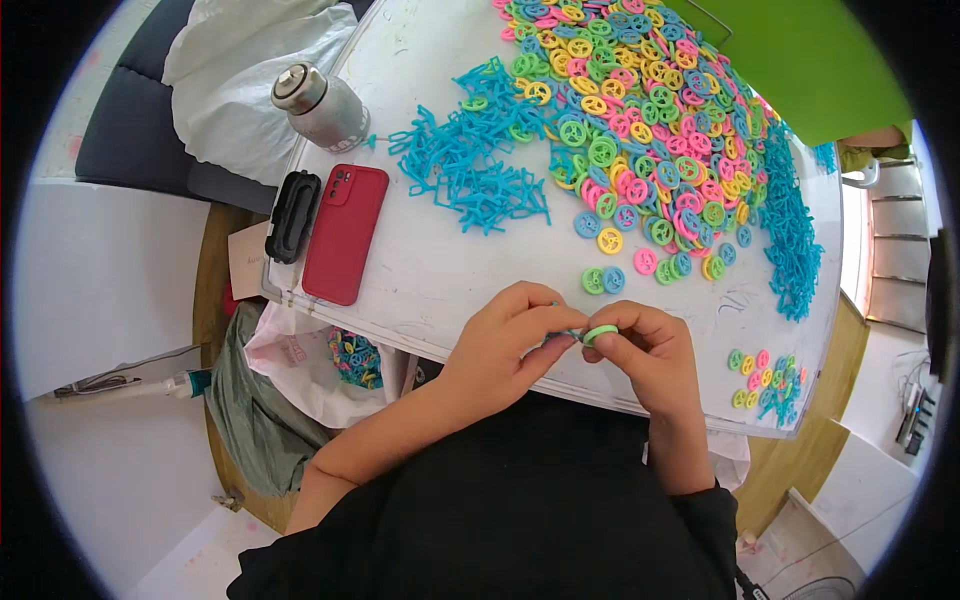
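Observation:
Near the table's front edge, my right hand (652,348) pinches a small green plastic wheel (601,331) between thumb and fingers. My left hand (508,338) is closed beside it, its fingertips around a small blue plastic piece (572,336) that mostly hides behind them. The two pieces meet or nearly meet; I cannot tell whether they are joined. Just beyond my hands lie a few loose wheels, among them a green wheel (592,281) and a pink wheel (645,262). Farther back spreads a big heap of pink, yellow, green and blue wheels (650,120).
Blue plastic connectors lie in a left pile (470,150) and a right pile (788,240). A red phone (345,235), black case (293,215) and metal bottle (322,108) stand at left. Sorted small pieces (765,380) sit at right. A bag (290,360) of pieces hangs below.

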Demonstrator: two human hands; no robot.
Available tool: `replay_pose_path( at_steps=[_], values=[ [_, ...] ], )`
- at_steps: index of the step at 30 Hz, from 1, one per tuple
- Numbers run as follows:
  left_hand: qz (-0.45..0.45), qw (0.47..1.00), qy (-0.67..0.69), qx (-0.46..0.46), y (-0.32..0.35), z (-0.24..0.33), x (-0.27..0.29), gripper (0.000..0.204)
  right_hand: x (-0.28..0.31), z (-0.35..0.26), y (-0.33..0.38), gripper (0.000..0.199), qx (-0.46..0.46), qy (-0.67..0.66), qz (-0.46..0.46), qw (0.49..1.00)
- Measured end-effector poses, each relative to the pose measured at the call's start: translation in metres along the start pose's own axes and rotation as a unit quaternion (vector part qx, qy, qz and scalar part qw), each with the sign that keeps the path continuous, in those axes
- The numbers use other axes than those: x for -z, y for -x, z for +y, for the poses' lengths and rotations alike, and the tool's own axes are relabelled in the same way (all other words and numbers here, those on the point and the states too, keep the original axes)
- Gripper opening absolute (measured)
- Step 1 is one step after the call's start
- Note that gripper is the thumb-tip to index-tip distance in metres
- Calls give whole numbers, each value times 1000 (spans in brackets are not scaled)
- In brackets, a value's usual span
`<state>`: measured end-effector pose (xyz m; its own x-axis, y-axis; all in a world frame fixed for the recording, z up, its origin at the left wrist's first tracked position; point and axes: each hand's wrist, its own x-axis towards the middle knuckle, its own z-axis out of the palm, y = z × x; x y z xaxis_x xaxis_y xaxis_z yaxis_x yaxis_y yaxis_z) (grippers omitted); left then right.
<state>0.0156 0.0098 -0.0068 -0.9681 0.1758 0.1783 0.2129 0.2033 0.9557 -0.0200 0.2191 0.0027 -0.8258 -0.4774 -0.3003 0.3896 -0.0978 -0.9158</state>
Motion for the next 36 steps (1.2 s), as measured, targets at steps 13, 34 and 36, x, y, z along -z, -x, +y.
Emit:
replay_pose_path(
  at_steps=[13, 34, 36],
  values=[
    [6, 985, 118, 128, 2, 2, 1, 17, 7, 3, -2, 13, 51, -44, 11, 998],
    [73, 990, -103, -57, -3, 5, -8, 20, -16, -3, -4, 13, 60, 75, 100, 990],
    [77, 992, -96, -38, -3, 4, -7, 20, -19, 0, -2, 18, 74, 55, 116, 989]
  ],
)
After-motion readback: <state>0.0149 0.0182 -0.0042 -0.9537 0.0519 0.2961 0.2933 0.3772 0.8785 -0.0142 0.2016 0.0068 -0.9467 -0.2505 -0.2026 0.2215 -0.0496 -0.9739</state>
